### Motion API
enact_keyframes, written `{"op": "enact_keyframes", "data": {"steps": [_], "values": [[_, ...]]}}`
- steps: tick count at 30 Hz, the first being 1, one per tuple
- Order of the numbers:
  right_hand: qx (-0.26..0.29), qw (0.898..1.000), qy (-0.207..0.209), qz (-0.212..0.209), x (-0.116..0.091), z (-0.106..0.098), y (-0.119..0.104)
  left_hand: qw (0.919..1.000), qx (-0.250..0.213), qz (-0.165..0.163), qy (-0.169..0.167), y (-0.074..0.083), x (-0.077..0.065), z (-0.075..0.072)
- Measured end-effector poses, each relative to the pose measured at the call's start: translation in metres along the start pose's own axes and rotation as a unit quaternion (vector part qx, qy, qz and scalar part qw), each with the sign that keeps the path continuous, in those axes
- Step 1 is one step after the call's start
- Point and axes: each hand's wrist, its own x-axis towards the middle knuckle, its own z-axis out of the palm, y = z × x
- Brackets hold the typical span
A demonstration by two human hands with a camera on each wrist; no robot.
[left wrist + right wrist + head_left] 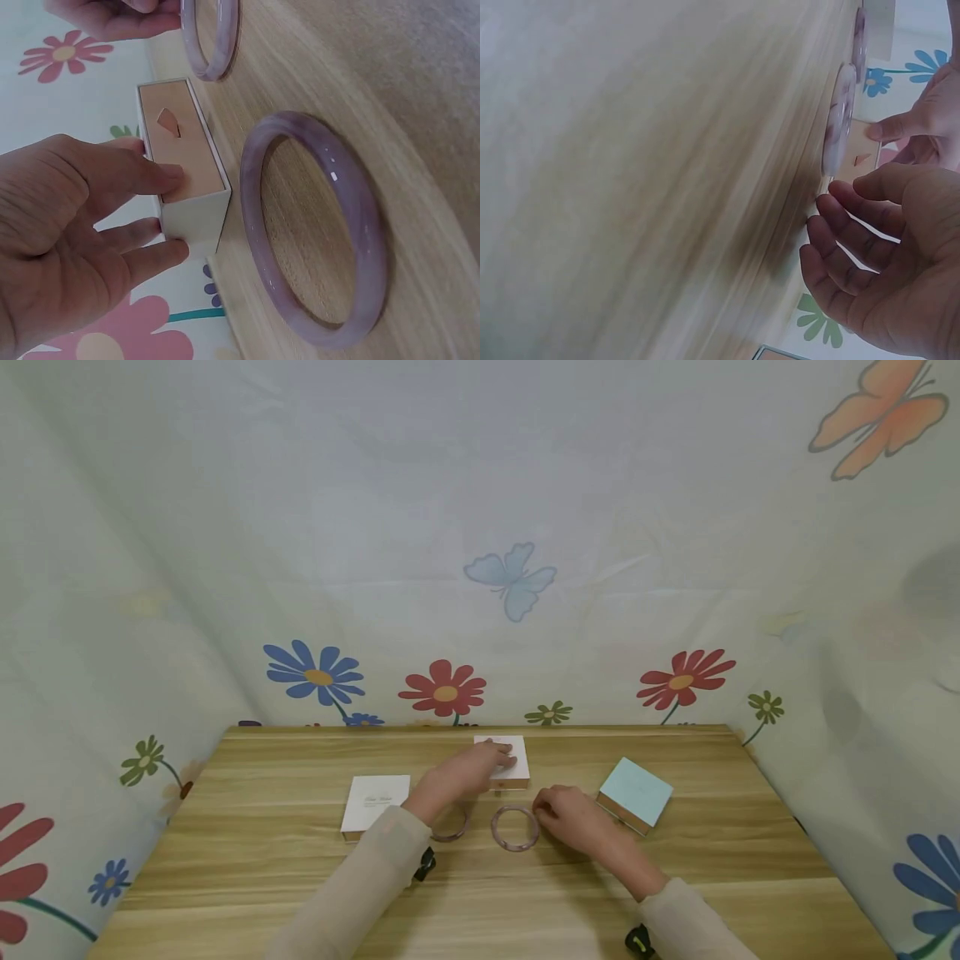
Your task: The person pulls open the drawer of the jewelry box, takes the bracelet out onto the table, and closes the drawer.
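My left hand holds a small white box at the back middle. In the left wrist view, the thumb presses the box's tan front, which has a small pull tab, and other fingers lie against its side. A purple marbled bangle lies flat in front of the box, partly covered by my left arm in the head view. To its right lies a second bangle. My right hand rests beside that one, fingers loosely bent, fingertips right at its edge.
A white box with printed lettering lies at the left, close to my left forearm. A light blue box sits at an angle beyond my right hand. Behind the wooden table hangs a flowered curtain.
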Motion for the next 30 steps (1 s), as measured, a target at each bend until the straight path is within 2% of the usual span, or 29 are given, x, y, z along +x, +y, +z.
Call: {"op": "enact_keyframes", "data": {"steps": [8, 14, 18, 23, 26, 30], "values": [[-0.016, 1.000, 0.005, -0.011, -0.002, 0.000, 0.000, 0.9998, -0.016, 0.002, 0.010, -0.001, 0.005, 0.006], [-0.018, 1.000, 0.009, -0.017, -0.003, 0.001, 0.003, 0.9981, -0.014, 0.033, 0.050, -0.001, 0.002, 0.015], [-0.019, 1.000, 0.010, -0.021, -0.003, 0.000, 0.003, 0.9963, -0.013, 0.031, 0.079, 0.006, -0.005, 0.019], [-0.020, 1.000, 0.009, -0.021, -0.005, -0.002, 0.003, 0.9953, -0.005, 0.013, 0.095, 0.014, -0.009, 0.026], [-0.015, 1.000, 0.008, -0.016, -0.007, -0.004, 0.004, 0.9942, -0.004, 0.028, 0.104, 0.021, -0.012, 0.026], [-0.018, 1.000, 0.014, -0.009, -0.012, -0.007, 0.006, 0.9918, 0.027, 0.050, 0.114, 0.030, -0.017, 0.029]]}}
